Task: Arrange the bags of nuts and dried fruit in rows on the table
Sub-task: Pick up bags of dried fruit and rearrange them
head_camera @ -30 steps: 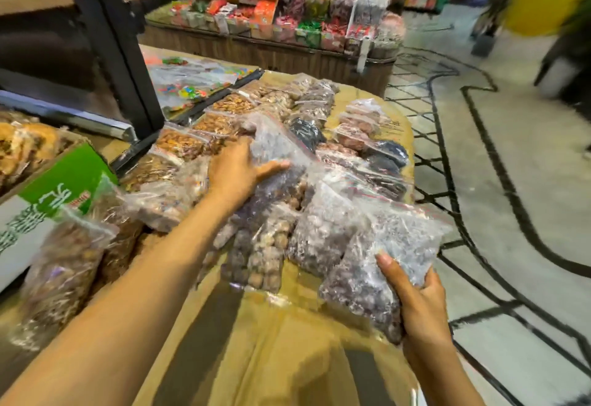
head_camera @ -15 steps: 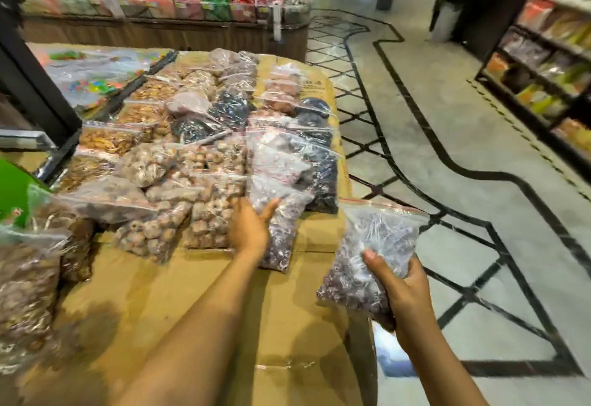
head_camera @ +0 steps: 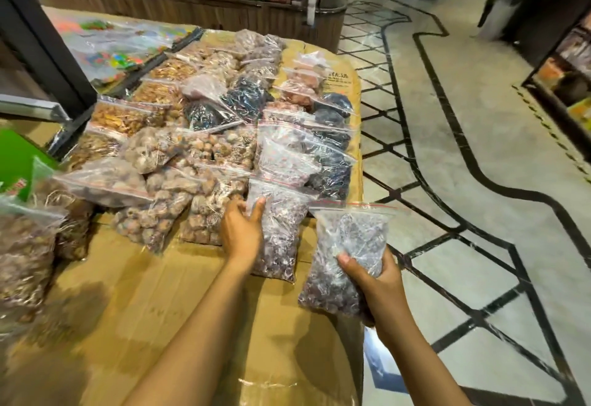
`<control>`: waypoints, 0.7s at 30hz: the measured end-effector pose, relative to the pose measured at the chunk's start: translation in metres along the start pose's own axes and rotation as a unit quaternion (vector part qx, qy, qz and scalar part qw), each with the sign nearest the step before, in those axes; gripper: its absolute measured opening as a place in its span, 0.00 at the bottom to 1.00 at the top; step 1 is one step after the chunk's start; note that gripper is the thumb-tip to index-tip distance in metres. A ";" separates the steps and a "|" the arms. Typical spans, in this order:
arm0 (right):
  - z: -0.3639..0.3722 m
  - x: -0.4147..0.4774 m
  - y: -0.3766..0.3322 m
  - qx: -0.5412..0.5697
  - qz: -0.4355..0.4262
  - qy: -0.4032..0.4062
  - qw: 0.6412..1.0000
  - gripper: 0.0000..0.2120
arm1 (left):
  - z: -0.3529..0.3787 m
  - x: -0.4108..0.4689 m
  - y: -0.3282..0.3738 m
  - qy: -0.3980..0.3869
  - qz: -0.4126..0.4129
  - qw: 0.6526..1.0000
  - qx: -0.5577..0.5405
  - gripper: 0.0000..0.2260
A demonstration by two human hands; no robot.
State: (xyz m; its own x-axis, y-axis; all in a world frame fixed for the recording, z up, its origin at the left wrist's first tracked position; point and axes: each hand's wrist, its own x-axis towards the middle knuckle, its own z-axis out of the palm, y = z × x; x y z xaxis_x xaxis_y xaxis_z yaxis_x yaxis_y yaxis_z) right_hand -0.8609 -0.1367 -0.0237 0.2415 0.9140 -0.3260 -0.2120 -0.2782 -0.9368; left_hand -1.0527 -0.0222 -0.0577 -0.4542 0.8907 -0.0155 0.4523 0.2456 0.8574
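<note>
While right hand grips one bag, left hand rests.

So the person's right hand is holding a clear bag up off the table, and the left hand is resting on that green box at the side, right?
Not quite. The right hand does hold a clear bag off the table, but the left hand is not on the green box; it rests on another bag lying on the cardboard-covered table. The head view shows it.

A single head-worn wide-angle view looks forward and down, close over the near end of the worktop, with shop floor at right.
</note>
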 end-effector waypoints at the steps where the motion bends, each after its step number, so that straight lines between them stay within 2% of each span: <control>1: 0.004 0.002 0.001 -0.005 0.005 -0.013 1.000 0.34 | -0.009 0.003 -0.001 -0.005 -0.013 1.000 -0.016 0.23; 4: 0.016 0.005 0.004 -0.009 0.011 -0.054 0.998 0.38 | -0.047 0.002 0.001 -0.013 -0.009 0.999 -0.037 0.34; 5: 0.021 0.004 0.004 -0.006 0.009 -0.072 0.997 0.38 | -0.061 -0.004 0.006 -0.041 -0.021 0.997 -0.066 0.38; 7: 0.032 0.002 0.002 0.007 -0.006 -0.116 0.993 0.35 | -0.084 -0.024 0.016 -0.167 -0.074 0.971 -0.157 0.41; 9: 0.047 -0.003 -0.004 0.028 -0.014 -0.163 0.986 0.27 | -0.096 -0.047 0.028 -0.289 -0.122 0.924 -0.218 0.31; 10: 0.055 -0.004 -0.007 0.023 -0.019 -0.180 0.983 0.23 | -0.096 -0.055 0.029 -0.305 -0.108 0.921 -0.215 0.23; 11: 0.061 -0.004 -0.007 0.005 -0.028 -0.185 0.982 0.20 | -0.094 -0.058 0.028 -0.281 -0.086 0.933 -0.207 0.16; 12: 0.067 -0.001 -0.004 -0.023 -0.039 -0.176 0.983 0.18 | -0.093 -0.058 0.028 -0.244 -0.068 0.949 -0.190 0.14; 14: 0.074 0.007 0.005 -0.084 -0.057 -0.140 0.985 0.16 | -0.087 -0.050 0.017 -0.204 -0.053 0.966 -0.147 0.20; 16: 0.077 0.015 0.017 -0.156 -0.075 -0.107 0.979 0.23 | -0.079 -0.042 0.003 -0.202 -0.043 0.971 -0.122 0.24; 18: 0.079 0.022 0.029 -0.250 -0.083 -0.079 0.961 0.32 | -0.072 -0.040 -0.012 -0.191 -0.034 0.978 -0.080 0.24; 21: 0.083 0.026 0.048 -0.339 -0.045 -0.079 0.937 0.41 | -0.069 -0.040 -0.036 -0.201 -0.038 0.979 -0.021 0.24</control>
State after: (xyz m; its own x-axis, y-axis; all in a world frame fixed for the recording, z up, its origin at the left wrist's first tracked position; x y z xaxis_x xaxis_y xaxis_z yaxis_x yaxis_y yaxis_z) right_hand -0.9428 -0.1014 -0.0665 0.0754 0.9604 -0.2684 0.4648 -0.2720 -0.8426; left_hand -1.1037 -0.0927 -0.0525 -0.1429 0.9513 -0.2733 0.3940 0.3080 0.8660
